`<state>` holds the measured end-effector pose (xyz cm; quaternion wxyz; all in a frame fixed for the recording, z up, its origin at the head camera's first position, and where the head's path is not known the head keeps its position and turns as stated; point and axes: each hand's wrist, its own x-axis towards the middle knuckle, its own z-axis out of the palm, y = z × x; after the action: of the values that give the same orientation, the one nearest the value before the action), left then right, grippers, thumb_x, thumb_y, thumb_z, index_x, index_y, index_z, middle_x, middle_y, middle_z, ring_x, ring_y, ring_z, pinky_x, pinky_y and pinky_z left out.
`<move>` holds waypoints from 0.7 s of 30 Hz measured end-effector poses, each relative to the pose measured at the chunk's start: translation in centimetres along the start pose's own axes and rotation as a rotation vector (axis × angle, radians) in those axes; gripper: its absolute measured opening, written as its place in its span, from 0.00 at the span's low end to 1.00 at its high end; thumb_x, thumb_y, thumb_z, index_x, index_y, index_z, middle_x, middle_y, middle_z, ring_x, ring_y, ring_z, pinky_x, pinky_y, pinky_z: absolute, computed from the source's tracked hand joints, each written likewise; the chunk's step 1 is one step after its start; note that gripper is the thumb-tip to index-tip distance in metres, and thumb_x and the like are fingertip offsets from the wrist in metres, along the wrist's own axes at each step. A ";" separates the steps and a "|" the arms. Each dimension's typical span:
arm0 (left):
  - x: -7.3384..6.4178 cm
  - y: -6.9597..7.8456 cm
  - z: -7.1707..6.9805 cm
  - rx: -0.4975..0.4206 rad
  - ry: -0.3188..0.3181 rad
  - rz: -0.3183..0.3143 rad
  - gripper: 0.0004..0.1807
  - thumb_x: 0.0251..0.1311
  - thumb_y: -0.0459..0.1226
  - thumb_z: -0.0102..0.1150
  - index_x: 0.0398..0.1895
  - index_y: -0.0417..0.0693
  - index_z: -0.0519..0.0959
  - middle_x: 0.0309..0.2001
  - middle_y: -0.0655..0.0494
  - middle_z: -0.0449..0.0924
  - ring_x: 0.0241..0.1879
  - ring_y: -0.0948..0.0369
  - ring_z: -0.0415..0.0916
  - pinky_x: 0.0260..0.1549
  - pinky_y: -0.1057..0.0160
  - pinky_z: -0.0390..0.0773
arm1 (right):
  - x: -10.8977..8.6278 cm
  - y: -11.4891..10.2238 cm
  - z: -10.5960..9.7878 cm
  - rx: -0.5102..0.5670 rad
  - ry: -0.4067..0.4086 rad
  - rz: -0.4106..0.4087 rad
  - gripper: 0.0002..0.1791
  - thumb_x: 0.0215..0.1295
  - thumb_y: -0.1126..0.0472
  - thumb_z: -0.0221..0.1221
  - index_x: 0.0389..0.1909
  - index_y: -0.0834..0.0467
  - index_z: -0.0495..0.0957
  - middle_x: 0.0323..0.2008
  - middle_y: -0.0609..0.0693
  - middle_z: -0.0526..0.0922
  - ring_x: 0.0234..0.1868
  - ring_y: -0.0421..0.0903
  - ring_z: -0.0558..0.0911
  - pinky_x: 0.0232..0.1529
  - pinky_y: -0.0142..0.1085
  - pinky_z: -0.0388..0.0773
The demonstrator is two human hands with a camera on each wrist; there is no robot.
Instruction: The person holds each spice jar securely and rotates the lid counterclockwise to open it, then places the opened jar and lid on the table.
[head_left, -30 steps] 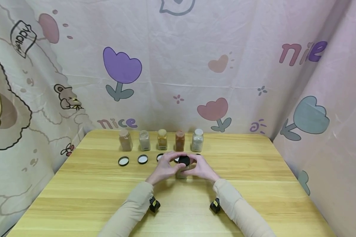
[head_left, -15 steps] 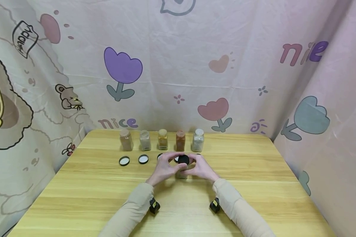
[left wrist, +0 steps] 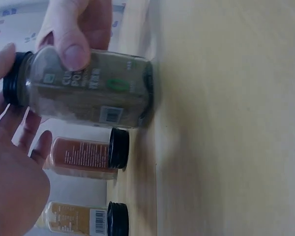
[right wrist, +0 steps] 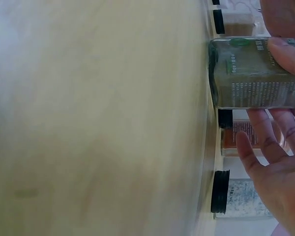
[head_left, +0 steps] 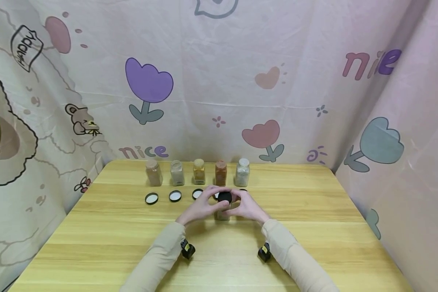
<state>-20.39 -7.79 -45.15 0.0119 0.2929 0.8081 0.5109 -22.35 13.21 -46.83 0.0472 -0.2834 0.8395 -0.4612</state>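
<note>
A clear spice jar [head_left: 224, 215] of brown-green powder stands upright on the table between both hands, with a black lid [head_left: 224, 197] on its mouth. Its label, partly covered, reads "CU… PO…" in the left wrist view. My left hand [head_left: 200, 206] holds the black lid with thumb and fingers around its rim. The right hand [head_left: 246, 207] grips the glass body, its thumb [right wrist: 289, 56] lying across the front label. In the left wrist view the right thumb [left wrist: 74, 51] presses the jar's side just below the lid.
Behind stands a row of open-topped spice jars: pinkish-brown [head_left: 154, 175], pale [head_left: 177, 175], yellow [head_left: 199, 175], red-orange [head_left: 221, 175] and white [head_left: 242, 175]. In front lie black lids with white linings, such as the leftmost lid [head_left: 151, 198]. A printed curtain [head_left: 204, 81] surrounds the wooden table [head_left: 95, 243].
My left hand and wrist have shifted slightly to the left and turned a little at the lid. The right hand keeps its hold, and the jar stays in place.
</note>
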 end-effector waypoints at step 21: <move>0.1 -0.2 0.7 0.066 0.221 0.061 0.30 0.48 0.43 0.80 0.56 0.48 0.83 0.50 0.56 0.85 0.47 0.55 0.75 0.47 0.51 0.75 | 0.1 0.1 0.0 -0.002 0.011 -0.025 0.19 0.49 0.58 0.78 0.39 0.54 0.82 0.32 0.48 0.84 0.39 0.46 0.82 0.48 0.33 0.78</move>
<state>-20.35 -7.25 -45.66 -0.1027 0.2595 0.8114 0.5135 -22.43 13.18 -46.89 0.0367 -0.2914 0.8366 -0.4624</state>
